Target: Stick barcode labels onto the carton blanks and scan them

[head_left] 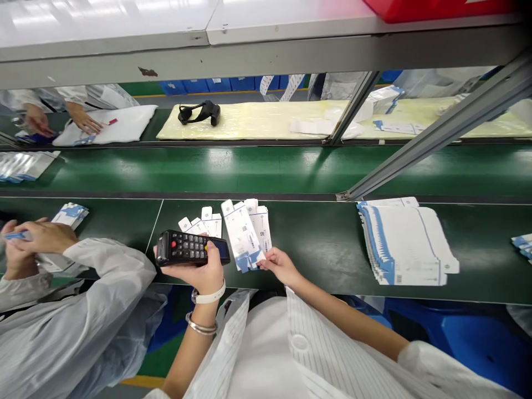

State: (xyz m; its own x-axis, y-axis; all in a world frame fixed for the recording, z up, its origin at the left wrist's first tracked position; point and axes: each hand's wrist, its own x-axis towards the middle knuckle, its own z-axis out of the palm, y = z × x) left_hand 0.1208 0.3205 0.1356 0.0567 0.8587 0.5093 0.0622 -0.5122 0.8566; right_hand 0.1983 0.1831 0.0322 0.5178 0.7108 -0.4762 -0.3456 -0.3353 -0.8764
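Note:
My left hand (203,275) is wrapped round a black handheld scanner (191,248) with a keypad, its thumb on the keys. My right hand (281,267) pinches the lower corner of a white and blue flat carton (242,233) on the green table. More cartons (261,224) lie fanned out under and beside it. Behind the scanner, several small white cartons (213,224) are partly covered. A large stack of flat white and blue cartons (409,241) sits to the right.
At the left, a co-worker's hands (45,241) hold a carton. Across the green conveyor (249,169), another person's hands (83,119) rest near a white pad. A metal strut (432,122) slants over the right side. Black headgear (199,113) lies on a yellow mat (266,122).

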